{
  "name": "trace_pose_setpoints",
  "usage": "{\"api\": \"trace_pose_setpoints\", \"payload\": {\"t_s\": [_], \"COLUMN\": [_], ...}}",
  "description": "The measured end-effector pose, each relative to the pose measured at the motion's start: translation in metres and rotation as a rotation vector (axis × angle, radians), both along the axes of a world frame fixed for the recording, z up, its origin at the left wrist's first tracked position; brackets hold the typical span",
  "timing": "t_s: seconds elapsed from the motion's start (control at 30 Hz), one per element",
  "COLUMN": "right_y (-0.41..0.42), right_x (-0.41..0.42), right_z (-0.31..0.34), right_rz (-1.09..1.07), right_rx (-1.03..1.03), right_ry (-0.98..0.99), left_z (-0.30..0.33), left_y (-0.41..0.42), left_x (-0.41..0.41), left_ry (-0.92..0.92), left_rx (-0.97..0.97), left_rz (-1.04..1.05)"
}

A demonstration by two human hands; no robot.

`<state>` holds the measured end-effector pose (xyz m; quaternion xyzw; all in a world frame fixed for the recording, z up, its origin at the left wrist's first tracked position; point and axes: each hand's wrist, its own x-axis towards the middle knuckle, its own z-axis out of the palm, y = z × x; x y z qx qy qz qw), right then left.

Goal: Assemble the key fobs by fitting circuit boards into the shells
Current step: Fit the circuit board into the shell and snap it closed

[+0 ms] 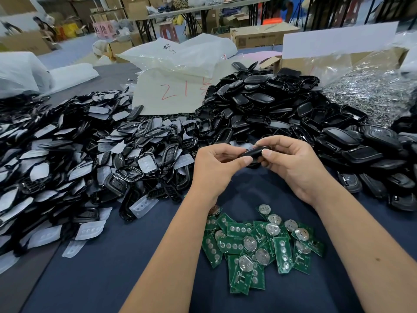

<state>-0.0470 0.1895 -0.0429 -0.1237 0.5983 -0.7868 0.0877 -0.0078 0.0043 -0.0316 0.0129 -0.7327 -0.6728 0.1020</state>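
A black key fob shell [255,152] is held above the dark blue table between both hands. My left hand [216,168] pinches its left end with thumb and curled fingers. My right hand [293,163] grips its right end from above, thumb on the near side. Most of the shell is hidden by my fingers. A loose heap of green circuit boards [259,245] with round silver battery clips lies on the table just below my wrists.
A big pile of black front shells with white rubber button pads [67,168] fills the left. A pile of black back shells [282,114] rises behind and to the right. Plastic bags [180,57], a bag of metal parts [372,93] and cardboard boxes stand at the back.
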Motion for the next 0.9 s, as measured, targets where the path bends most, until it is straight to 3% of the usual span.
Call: {"api": "trace_pose_setpoints", "payload": {"t_s": [0.4,0.73,0.9], "right_y": [0.0003,0.0006,-0.0035], "right_x": [0.0012,0.0012,0.0049], "right_z": [-0.0001,-0.0016,0.0025], "right_rz": [-0.017,-0.084,-0.111], "right_rx": [0.056,0.193,0.393], "right_ry": [0.022,0.192,0.37], "left_z": [-0.0003,0.0014,0.0001], "left_y": [-0.0013,-0.0047,-0.0047], "left_x": [-0.0012,-0.0019,-0.0001], "left_ry": [0.003,0.033,0.102], "left_rx": [-0.131,-0.259,-0.442], "left_rz": [0.033,0.011,0.047]}}
